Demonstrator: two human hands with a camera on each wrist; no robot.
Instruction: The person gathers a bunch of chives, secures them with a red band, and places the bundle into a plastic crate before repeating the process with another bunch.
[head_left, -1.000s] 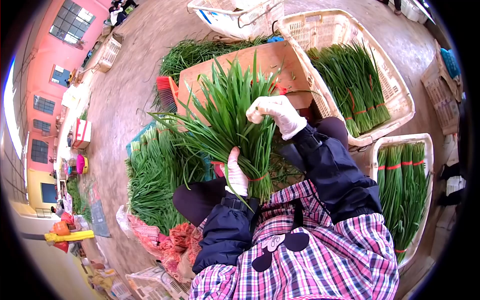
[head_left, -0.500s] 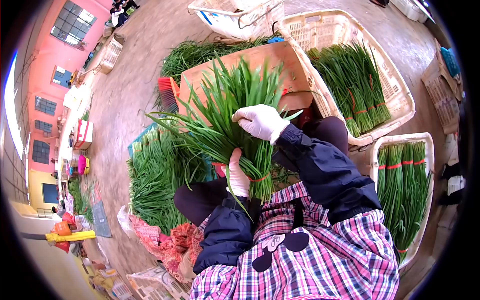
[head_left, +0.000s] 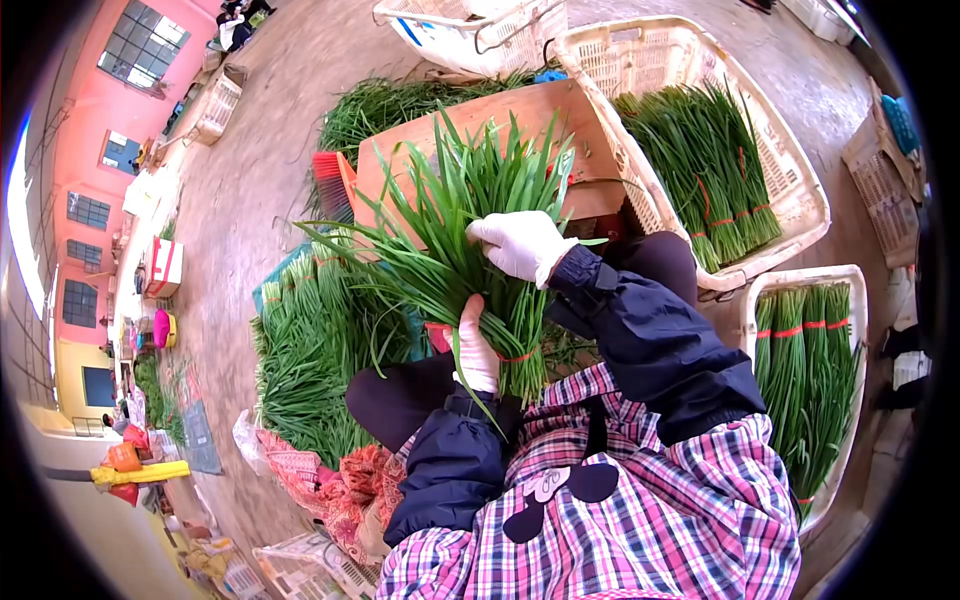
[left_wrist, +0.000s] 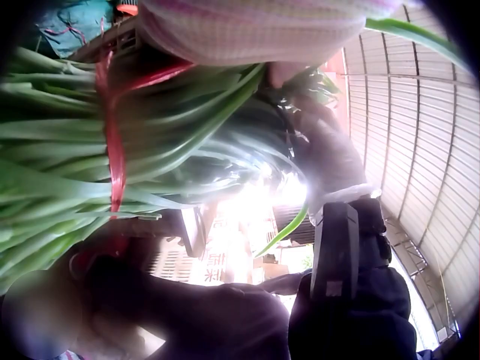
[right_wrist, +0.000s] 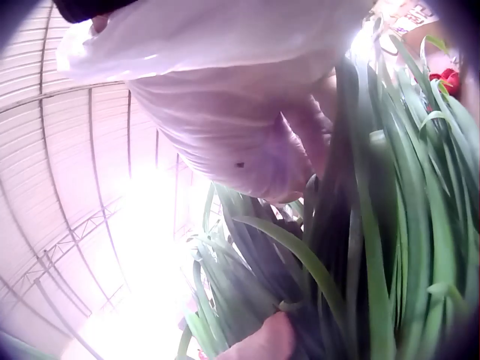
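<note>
My left hand [head_left: 475, 345], in a striped glove with the thumb uncovered at its tip, grips a thick bunch of garlic chives [head_left: 440, 220] just above its red tie [left_wrist: 114, 142]. The cut ends point toward my lap and the long leaves fan out away from me. My right hand [head_left: 522, 246], in a thin white glove, is curled at the right side of the leaves and pinches some of them. In the right wrist view its fingertips [right_wrist: 289, 184] dip among the blades, partly hidden.
A brown board [head_left: 580, 115] stands behind the bunch, beside a red broom [head_left: 333, 172]. White crates [head_left: 790, 175] with tied chive bundles [head_left: 700, 170] are on the right. Loose chives [head_left: 315, 350] lie at left, near a red cloth [head_left: 350, 500].
My right hand has come down and left from beside the bunch onto its leaves, its fingers now among them. My left hand keeps its grip in nearly the same place.
</note>
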